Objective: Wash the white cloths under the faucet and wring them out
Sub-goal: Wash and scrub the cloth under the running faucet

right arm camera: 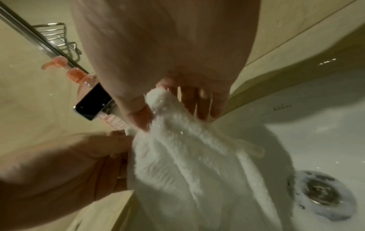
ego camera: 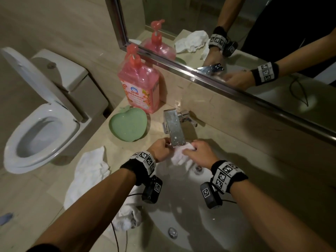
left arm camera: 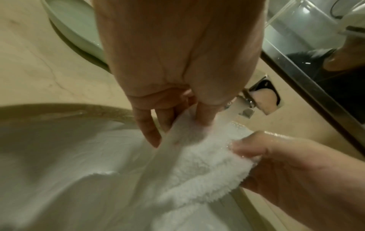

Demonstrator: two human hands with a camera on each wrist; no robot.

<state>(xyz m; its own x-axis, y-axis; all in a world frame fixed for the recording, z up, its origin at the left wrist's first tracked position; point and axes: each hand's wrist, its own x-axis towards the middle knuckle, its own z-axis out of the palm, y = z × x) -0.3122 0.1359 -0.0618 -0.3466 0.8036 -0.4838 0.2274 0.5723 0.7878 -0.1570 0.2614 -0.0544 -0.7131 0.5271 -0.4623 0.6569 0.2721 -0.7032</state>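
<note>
1. On the left of the desk [ego camera: 60,180] lay a dry white cloth [ego camera: 89,171], spread out and crumpled. It looked light and floppy, easy to pick up anywhere by a bunch of it.
2. Near the front edge of the sink [ego camera: 272,179] sat a second white cloth [ego camera: 127,217], balled up. It may have been wet, but the left arm hid part of it, so I could not be sure.
3. The left hand [ego camera: 161,149] held one top edge of the wet cloth [ego camera: 179,155], with its fingers [left arm camera: 148,132] curled round the fabric.
4. The wet cloth hung over the sink, right under the faucet [ego camera: 174,128], with water running onto it. It was soft and fluffy, and I think it was heavy and drippy with water. The best place to hold it was the top edge, one hand at each side, ready to twist.
5. The right hand [ego camera: 199,153] pinched the other top edge between thumb and fingers [right arm camera: 205,107].
6. Counted: three white cloths, two hands, one faucet, one sink. There was also one pink soap bottle [ego camera: 140,82] and one green dish [ego camera: 128,125] behind the cloths.
</note>
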